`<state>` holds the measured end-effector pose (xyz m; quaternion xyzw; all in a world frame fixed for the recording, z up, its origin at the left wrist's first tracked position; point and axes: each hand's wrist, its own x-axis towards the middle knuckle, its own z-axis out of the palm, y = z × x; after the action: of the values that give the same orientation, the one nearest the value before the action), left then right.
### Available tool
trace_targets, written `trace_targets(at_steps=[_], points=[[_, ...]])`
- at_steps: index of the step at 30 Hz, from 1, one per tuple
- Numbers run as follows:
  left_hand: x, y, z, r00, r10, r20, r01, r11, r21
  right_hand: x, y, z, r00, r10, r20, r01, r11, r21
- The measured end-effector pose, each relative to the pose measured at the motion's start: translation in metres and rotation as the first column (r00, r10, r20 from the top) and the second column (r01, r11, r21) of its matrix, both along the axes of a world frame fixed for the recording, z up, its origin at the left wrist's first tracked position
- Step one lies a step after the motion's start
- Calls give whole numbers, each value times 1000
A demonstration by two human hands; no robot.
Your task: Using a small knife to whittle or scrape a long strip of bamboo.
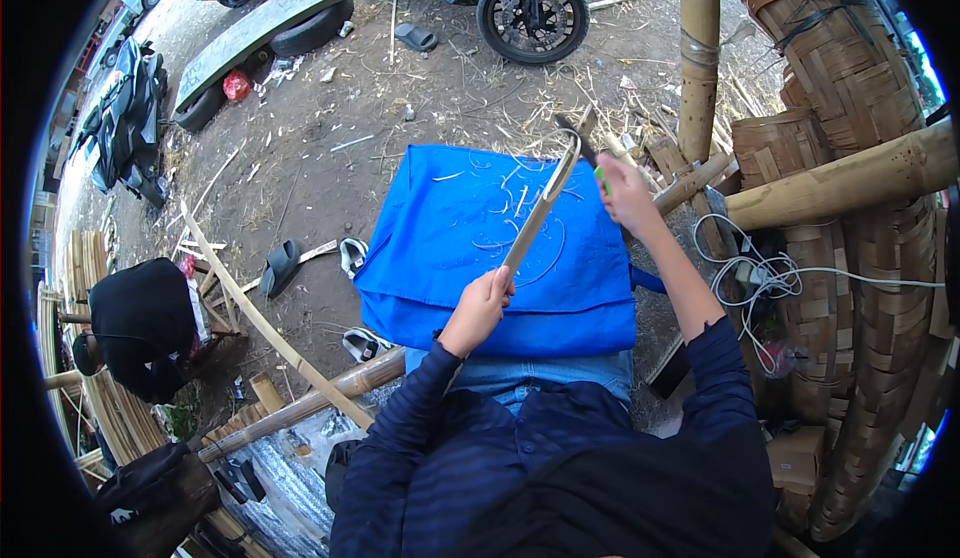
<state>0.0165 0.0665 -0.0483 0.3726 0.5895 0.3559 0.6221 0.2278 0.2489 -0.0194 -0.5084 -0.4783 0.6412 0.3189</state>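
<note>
My left hand [481, 310] is closed round the lower end of a split bamboo strip [537, 219], which slants up and to the right over my lap. In my right hand [627, 198] is a knife [587, 145] with a green handle, its dark blade beside the strip's far end. A thin curled shaving [571, 135] bends over at that end. Across my knees lies a blue cloth [430, 248], scattered with fine bamboo shavings [521, 199]. My right fingers wrap the handle and hide most of it.
On the right stand a bamboo post [698, 68], a horizontal bamboo pole [850, 178], woven bamboo sheets [850, 68] and a tangled white cable [765, 280]. A person in black [145, 323] sits at the left beside a long bamboo strip [270, 333]. Motorcycles [530, 18] are parked ahead.
</note>
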Motion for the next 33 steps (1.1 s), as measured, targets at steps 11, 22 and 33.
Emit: trace_targets(at_steps=[11,22,33], points=[[2,1,7,1000,-5,4,5,998,-69,9,21,-6,969,120,215,-153,978,145],[6,6,1,1000,14,-18,-14,1000,-10,-3,2,-31,983,47,175,-86,972,218],[-3,3,5,995,2,100,11,992,-128,-2,5,-19,991,-18,132,-22,957,289]])
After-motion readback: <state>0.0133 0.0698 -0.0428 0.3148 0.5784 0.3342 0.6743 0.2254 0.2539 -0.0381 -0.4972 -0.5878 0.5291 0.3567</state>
